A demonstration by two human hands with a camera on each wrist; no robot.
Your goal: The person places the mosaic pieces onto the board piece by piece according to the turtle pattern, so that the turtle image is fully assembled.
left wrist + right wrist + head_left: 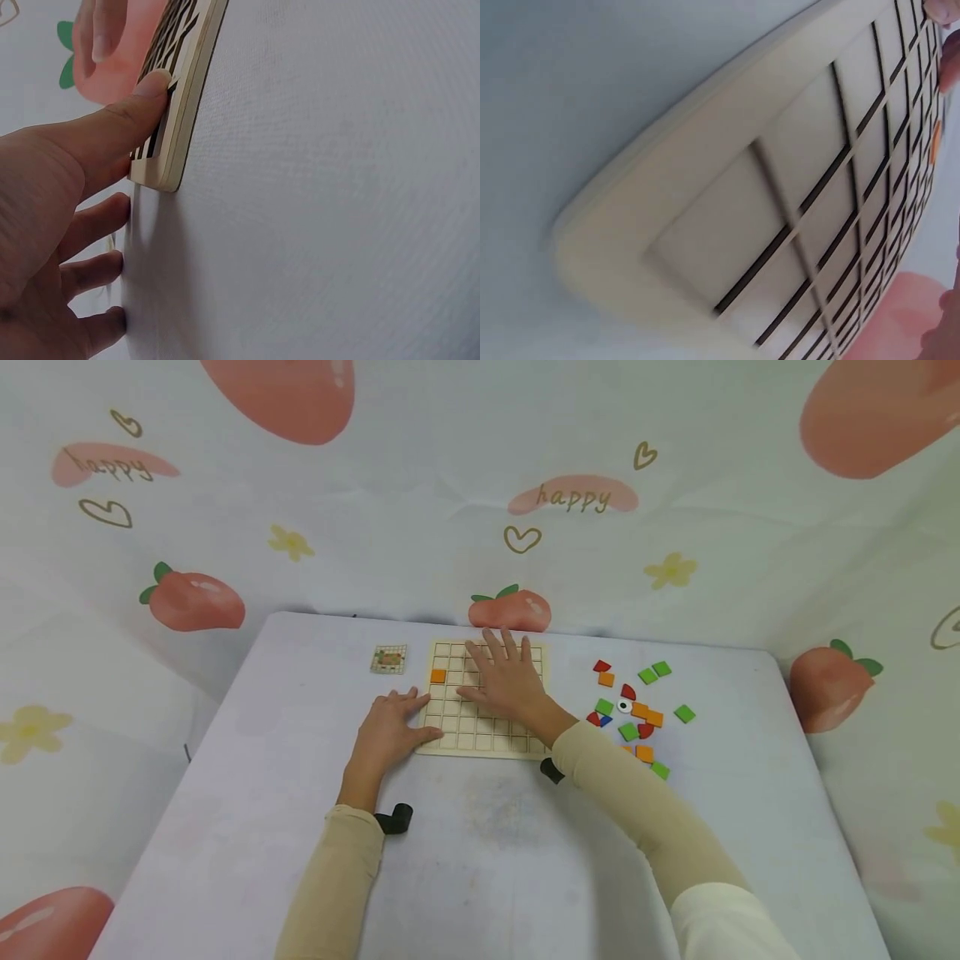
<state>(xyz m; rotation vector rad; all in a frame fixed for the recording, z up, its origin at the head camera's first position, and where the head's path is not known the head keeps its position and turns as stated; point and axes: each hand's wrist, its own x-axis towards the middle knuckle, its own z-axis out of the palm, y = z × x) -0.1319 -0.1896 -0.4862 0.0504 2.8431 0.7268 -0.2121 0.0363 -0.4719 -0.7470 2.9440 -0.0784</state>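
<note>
A pale wooden grid board (465, 745) lies on the table, with one orange square tile (438, 676) near its left edge. My left hand (384, 731) is at the board's lower left. Its thumb (124, 120) rests on top of the board near the corner, as the left wrist view shows; the other fingers spread beside the edge. Over the upper middle of the board is my right hand (510, 681), fingers spread and fairly straight. Whether its fingertips touch the board, I cannot tell. The right wrist view shows mostly the board's rim (682, 135) and grooves.
Right of the board lie scattered green tiles (684, 714), orange tiles (644, 754), red quarter-round pieces (602, 666), a blue piece (606, 721) and a round eye piece (624, 705). A small pattern card (389, 659) lies left of the board. Printed cloth hangs behind the table.
</note>
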